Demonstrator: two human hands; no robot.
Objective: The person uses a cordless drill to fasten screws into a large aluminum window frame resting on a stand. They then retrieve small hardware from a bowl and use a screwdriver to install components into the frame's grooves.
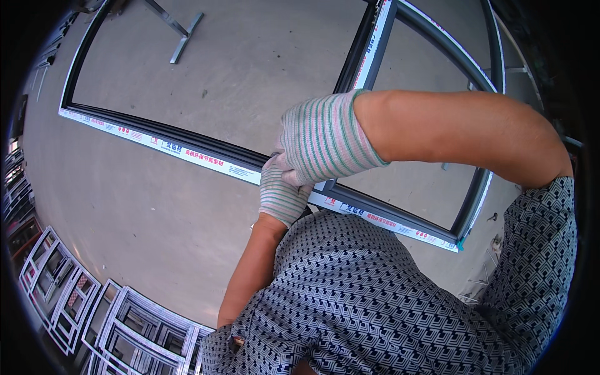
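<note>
Along the lower left edge of the frame, a stack of pale frames (94, 306) stands on the grey concrete floor (125, 206). Above them, from the upper left toward the centre, runs the near rail of a dark window frame (156, 139) lying flat on that floor; a long white strip label (187, 152) with small red and blue print covers its outer face. The rail's long axis slants down from upper left to lower right, and it goes on past the hands to a corner at the right, where a bit of teal tape shows. At the top, left of centre, a short grey metal bar (181, 34) lies loose on the concrete. At the centre, the left hand (281, 194), in a striped knit glove, is closed around the rail from below. Just above it the right hand (319, 140), gloved alike, presses down on the same spot, its fingers curled over the rail; the two gloves touch. A dark mullion (369, 50) rises from there to the top edge.
</note>
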